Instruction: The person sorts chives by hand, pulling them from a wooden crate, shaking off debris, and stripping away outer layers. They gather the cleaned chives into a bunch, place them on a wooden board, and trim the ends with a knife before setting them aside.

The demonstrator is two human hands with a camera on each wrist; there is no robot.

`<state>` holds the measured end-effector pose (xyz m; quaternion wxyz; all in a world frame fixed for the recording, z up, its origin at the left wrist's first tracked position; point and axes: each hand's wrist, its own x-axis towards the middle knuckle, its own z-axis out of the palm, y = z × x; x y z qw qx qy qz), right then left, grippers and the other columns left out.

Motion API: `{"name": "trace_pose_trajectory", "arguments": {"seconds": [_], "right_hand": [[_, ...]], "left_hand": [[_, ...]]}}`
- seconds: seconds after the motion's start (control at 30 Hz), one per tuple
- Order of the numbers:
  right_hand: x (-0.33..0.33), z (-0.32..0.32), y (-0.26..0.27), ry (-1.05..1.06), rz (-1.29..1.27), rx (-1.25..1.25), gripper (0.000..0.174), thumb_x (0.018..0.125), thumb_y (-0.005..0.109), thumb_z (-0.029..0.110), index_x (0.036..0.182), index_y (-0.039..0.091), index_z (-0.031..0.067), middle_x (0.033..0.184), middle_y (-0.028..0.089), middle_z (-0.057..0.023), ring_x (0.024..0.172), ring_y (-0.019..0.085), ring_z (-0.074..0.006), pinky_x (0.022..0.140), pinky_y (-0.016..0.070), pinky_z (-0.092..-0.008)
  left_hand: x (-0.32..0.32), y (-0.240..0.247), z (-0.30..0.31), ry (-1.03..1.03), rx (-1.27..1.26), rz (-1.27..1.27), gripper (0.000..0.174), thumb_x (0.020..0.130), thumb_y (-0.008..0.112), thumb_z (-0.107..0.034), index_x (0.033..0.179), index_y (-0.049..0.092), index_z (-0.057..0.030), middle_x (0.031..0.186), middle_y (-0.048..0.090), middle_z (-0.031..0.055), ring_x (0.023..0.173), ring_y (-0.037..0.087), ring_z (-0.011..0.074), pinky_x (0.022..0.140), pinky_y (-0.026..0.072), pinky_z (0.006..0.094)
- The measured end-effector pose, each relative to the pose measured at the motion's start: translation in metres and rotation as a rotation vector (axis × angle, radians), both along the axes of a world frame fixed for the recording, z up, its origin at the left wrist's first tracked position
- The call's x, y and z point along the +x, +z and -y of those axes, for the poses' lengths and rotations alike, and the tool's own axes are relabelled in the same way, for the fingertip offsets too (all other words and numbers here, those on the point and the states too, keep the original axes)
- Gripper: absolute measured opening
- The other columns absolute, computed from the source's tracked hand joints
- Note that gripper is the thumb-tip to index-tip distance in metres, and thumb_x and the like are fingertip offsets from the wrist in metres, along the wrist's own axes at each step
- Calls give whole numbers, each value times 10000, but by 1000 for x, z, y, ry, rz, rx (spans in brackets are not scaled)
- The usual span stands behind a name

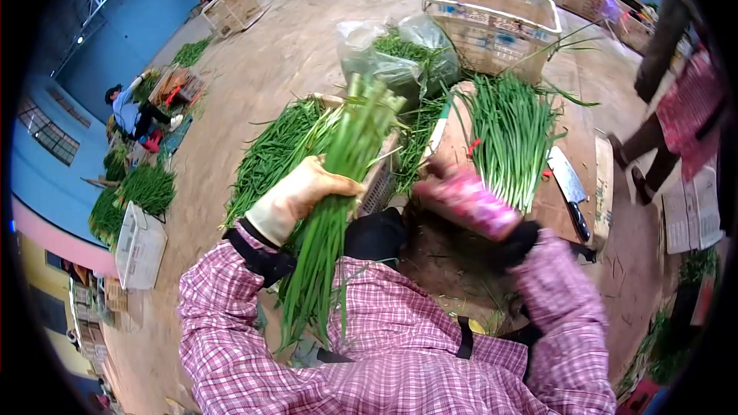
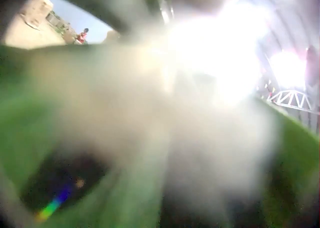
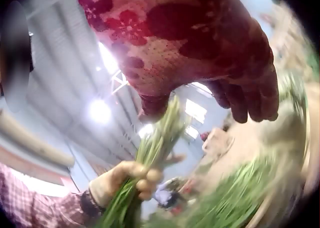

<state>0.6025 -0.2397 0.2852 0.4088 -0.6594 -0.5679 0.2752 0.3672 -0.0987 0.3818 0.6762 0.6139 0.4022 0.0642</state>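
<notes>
In a cream rubber glove, the left hand (image 1: 296, 194) grips a thick bunch of green stalks (image 1: 355, 146), its pale cut ends up and its leaves hanging over the lap. The right hand (image 1: 467, 198), in a red floral glove, is blurred beside the chives (image 1: 511, 134) on the board. In the right wrist view the right hand (image 3: 200, 53) has its fingers extended and apart, holding nothing, with the gripped bunch (image 3: 160, 138) beyond. The left wrist view is mostly blurred glove and green leaves.
A knife (image 1: 567, 184) lies on the wooden board (image 1: 561, 219). More greens (image 1: 273, 150) fill a crate at the left. Behind stand a plastic bag (image 1: 361, 50) and a large crate (image 1: 492, 31). A person (image 1: 692, 111) stands at the right; another (image 1: 131, 111) sits far left.
</notes>
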Motion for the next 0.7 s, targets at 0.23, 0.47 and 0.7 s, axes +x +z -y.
{"name": "trace_pose_trajectory", "arguments": {"seconds": [0.23,0.47,0.7], "right_hand": [[-61,-22,6,-221,-896,358,395,1014,563,365,1141,667,5,1041,696,-67,959,634,-148,887,490,-300],[28,77,137,-213,-980,800,273,1034,466,161,1199,603,-8,1093,697,-146,972,693,-236,848,594,-348],[85,223,227,-438,297,677,244,994,574,149,1138,677,-20,1068,719,-108,905,710,-161,735,586,-279]], "left_hand": [[52,12,68,-394,1120,-598,1053,766,732,-213,1585,80,-106,992,688,233,925,680,384,851,538,415],[0,45,59,-761,1241,31,1118,752,834,-230,1590,100,-127,1480,428,261,1344,479,332,1086,442,378],[49,99,31,-746,876,425,1006,849,672,-572,1584,156,-118,1583,275,230,1478,249,339,1203,221,474]]}}
